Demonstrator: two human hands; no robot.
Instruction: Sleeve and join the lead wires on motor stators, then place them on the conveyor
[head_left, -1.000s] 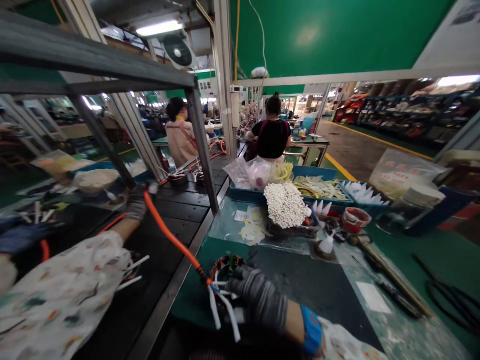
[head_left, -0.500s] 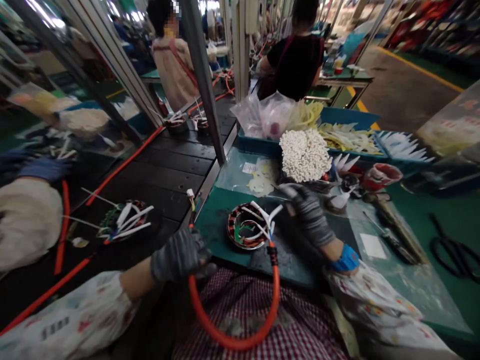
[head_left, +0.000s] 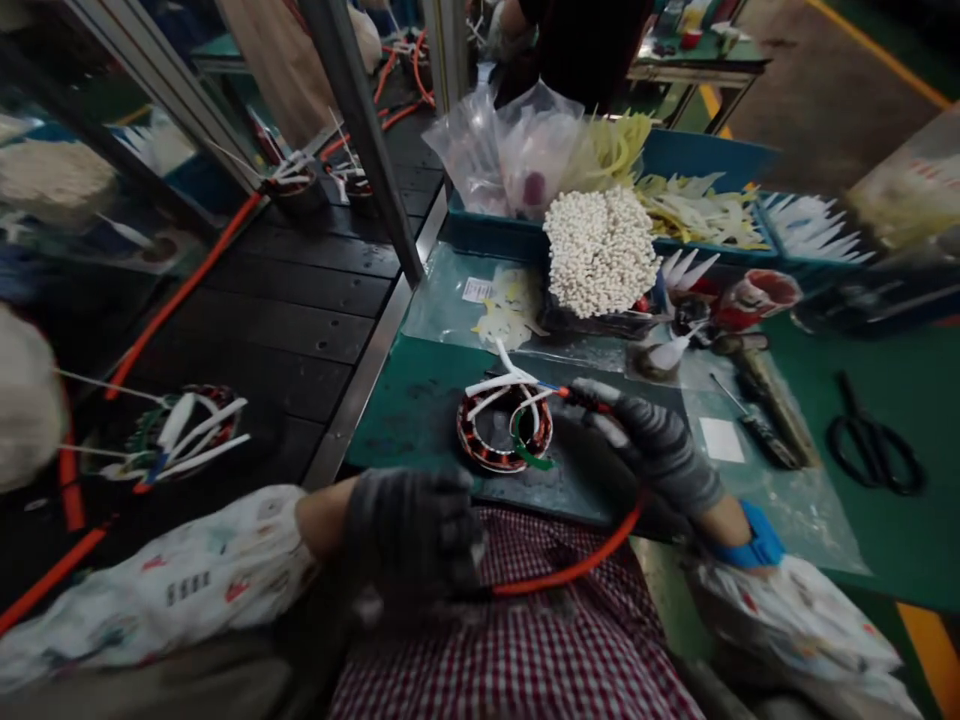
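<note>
A ring-shaped motor stator (head_left: 469,440), with copper windings, white sleeved leads (head_left: 499,380) and a green strip, lies on the green bench mat. My right hand (head_left: 656,440), in a striped grey glove, is closed around the dark-banded end of an orange cable (head_left: 574,570) just right of the stator. From there the cable bends down over my lap towards my left hand (head_left: 420,530). That gloved hand is blurred, its fingers curled over the cable's far part; the exact contact is hidden beneath it. A checked apron (head_left: 517,660) covers my lap.
Behind the stator stands a bundle of white sleeves (head_left: 600,250) before blue bins (head_left: 701,160). On the right lie a screwdriver (head_left: 765,430) and scissors (head_left: 874,450). Left, a dark slatted conveyor (head_left: 300,330) carries another stator (head_left: 214,400); a metal post (head_left: 367,130) rises beside it.
My right hand has come down and taken the cable end beside the stator. The stator's leads have swung round to the left and back. My left hand has moved right and lower.
</note>
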